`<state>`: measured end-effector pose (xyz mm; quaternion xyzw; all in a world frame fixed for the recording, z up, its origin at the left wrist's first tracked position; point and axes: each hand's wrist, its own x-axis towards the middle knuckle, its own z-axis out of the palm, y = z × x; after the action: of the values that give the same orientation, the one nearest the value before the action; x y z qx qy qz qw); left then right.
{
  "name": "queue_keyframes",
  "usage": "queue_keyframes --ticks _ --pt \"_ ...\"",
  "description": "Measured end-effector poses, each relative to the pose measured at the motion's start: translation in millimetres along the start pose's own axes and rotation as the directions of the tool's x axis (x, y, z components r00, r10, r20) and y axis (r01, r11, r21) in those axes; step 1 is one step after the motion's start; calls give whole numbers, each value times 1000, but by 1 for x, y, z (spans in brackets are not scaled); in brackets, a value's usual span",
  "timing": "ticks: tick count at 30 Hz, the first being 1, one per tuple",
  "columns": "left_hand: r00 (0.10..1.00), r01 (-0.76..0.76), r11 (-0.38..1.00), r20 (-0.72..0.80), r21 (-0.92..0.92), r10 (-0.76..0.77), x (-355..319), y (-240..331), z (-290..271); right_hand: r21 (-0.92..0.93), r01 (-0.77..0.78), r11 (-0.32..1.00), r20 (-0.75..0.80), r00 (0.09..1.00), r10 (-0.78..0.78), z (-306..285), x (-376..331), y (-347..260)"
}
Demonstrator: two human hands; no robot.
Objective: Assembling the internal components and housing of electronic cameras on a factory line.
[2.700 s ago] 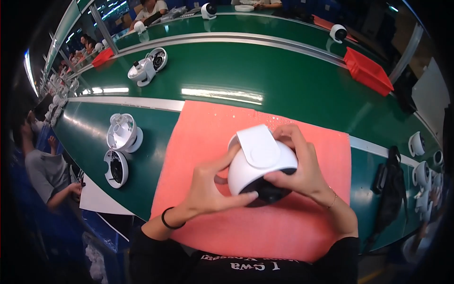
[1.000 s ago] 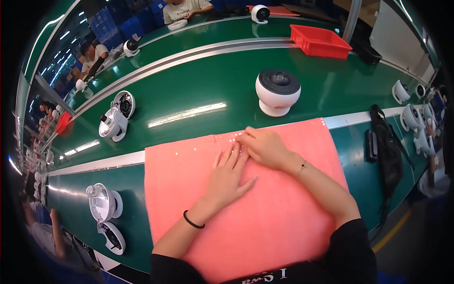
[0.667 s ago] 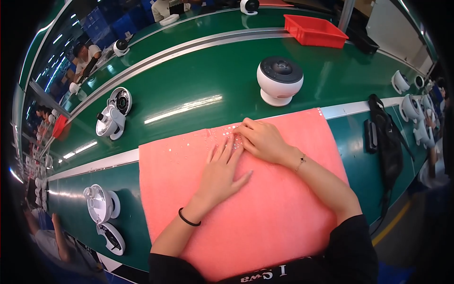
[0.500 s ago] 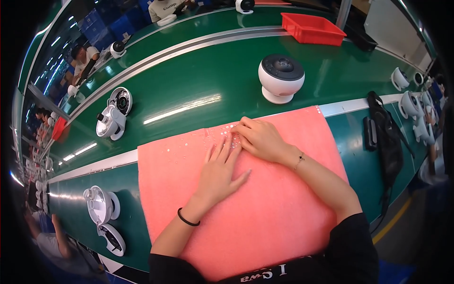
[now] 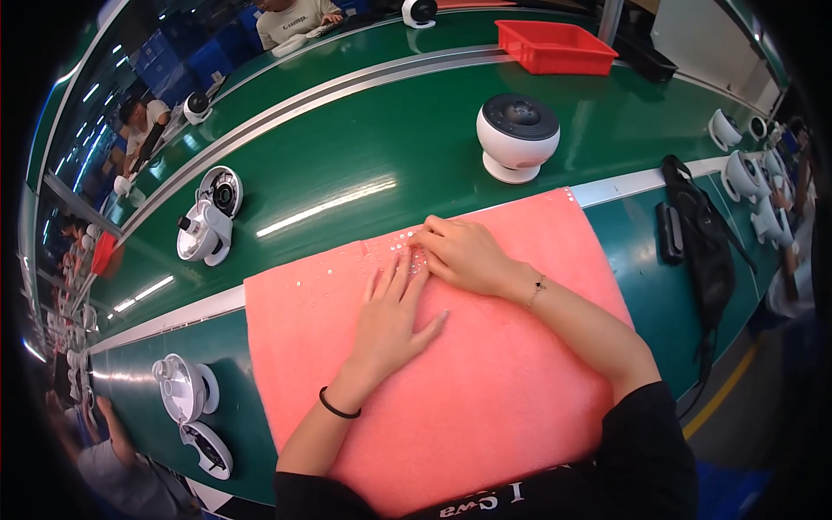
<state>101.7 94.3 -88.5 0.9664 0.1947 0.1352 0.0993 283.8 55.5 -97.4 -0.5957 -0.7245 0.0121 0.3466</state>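
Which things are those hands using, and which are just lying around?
Seems part of the work:
left hand
right hand
pink mat
tiny shiny pieces
perhaps the round white-and-black device

Probably just lying about:
red tray
black bag
small black object beside it

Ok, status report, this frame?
Left hand spread on pink rectangular mat. Right hand curled by left fingers, among small shiny round dots; grip hidden. White, black-topped round device beyond mat, untouched.
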Motion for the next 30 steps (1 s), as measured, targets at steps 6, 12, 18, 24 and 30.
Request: queue_keyframes --ticks 6,12,18,24,30 --pt "998 31 999 49 -11 -30 1 0 1 -20 33 999 -8 999 -34 1 -1 2" --pt "999 36 999 33 -22 -35 3 4 -2 4 44 999 -17 999 -44 1 0 4" --pt "999 15 1000 37 -15 -15 6 7 -2 -21 22 1000 -13 1000 -22 -2 -3 6" --pt "999 21 1000 38 2 -21 5 6 -2 -15 31 999 -12 999 -31 -1 -2 6" --pt "999 21 1000 39 -11 -21 6 8 -1 -19 28 999 -13 1000 -28 -3 -3 7"
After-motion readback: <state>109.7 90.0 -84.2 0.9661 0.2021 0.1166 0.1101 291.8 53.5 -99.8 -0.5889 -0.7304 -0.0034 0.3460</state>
